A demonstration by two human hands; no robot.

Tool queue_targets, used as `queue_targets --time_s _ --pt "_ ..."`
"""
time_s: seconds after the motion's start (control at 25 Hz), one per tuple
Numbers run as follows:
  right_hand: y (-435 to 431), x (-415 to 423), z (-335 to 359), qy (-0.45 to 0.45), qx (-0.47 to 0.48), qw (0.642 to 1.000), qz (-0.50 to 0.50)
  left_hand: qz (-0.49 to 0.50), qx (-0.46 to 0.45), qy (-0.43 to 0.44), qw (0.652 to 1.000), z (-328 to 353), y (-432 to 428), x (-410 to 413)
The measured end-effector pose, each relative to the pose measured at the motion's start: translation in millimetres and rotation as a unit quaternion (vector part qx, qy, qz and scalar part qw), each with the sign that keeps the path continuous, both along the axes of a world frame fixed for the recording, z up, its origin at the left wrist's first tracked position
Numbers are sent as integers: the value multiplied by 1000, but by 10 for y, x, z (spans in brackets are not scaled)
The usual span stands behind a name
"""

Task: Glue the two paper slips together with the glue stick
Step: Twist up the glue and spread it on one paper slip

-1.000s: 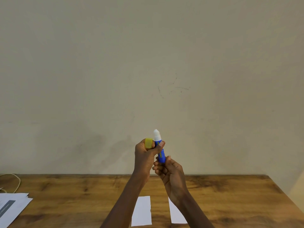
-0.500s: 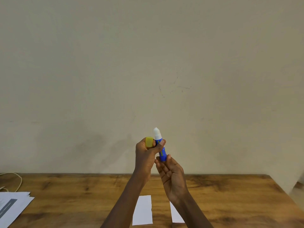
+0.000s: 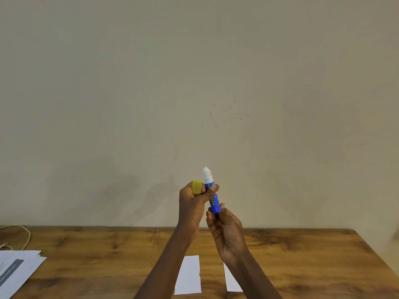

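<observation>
Head view gives me a raised pair of hands in front of a plain, matte beige wall [image 3: 194,83] with a few faint scratch marks. Between them I see the glue stick [image 3: 212,195]: a slim blue plastic cylinder with yellow-green printing down its side and a white, rounded, slightly tapered glue tip standing out of the top. It sits nearly upright, tilted a little to the left at the top, well above the counter [image 3: 86,255]. Its yellow cap [image 3: 197,187] is off, a short, squarish, translucent plastic piece.

My left hand [image 3: 192,203] is curled closed; the cap is pinched among its upper fingers, and its thumb reaches across to press on the blue barrel just below the white tip. My right hand [image 3: 226,231] is below and slightly right, palm turned toward me, fingers bent upward and gripping the bottom end of the barrel. Both forearms rise from the lower edge of the frame and converge at the stick.

Down on the counter, a wood surface with warm brown grain and dark streaks, lie two white paper slips. I see the left slip [image 3: 187,275] whole, a flat upright rectangle; the right slip [image 3: 232,281] is partly hidden behind my right forearm. They lie side by side, apart. At far left I see a stack of white printed sheets [image 3: 17,270] and a pale cord [image 3: 21,234] looping near the wall.
</observation>
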State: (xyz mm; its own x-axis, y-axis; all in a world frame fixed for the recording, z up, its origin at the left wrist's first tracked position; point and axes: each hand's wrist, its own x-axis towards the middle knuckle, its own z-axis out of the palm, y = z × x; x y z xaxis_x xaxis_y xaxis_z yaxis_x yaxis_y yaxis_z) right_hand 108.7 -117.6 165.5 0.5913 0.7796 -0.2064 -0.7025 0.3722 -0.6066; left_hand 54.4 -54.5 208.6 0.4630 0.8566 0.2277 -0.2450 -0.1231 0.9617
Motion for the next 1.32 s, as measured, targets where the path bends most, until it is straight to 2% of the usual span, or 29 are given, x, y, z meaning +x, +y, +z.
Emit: queue_targets --time_s 0.16,0.4,0.64,0.84,1.0,1.16,1.32 --pt "-31 -5 -34 -16 47 999 19 16 -1 -3 1000 -25 35 -15" --pt "41 -28 -159 -72 -12 997 31 20 -2 17 1000 -145 63 -26" --pt "64 -37 -357 -84 23 994 64 19 -36 31 999 -450 123 -107" --pt "127 -102 -641 -114 -19 993 34 -17 -106 54 993 -816 172 -191" --pt "189 -122 -930 -102 -58 993 -1 -24 -166 51 984 -1160 277 -340" --pt "269 -145 -1263 -23 -82 996 -15 46 -203 155 966 -1685 389 -490" --pt "388 -228 -1629 16 -136 990 -34 123 -131 308 934 -2158 486 -546"
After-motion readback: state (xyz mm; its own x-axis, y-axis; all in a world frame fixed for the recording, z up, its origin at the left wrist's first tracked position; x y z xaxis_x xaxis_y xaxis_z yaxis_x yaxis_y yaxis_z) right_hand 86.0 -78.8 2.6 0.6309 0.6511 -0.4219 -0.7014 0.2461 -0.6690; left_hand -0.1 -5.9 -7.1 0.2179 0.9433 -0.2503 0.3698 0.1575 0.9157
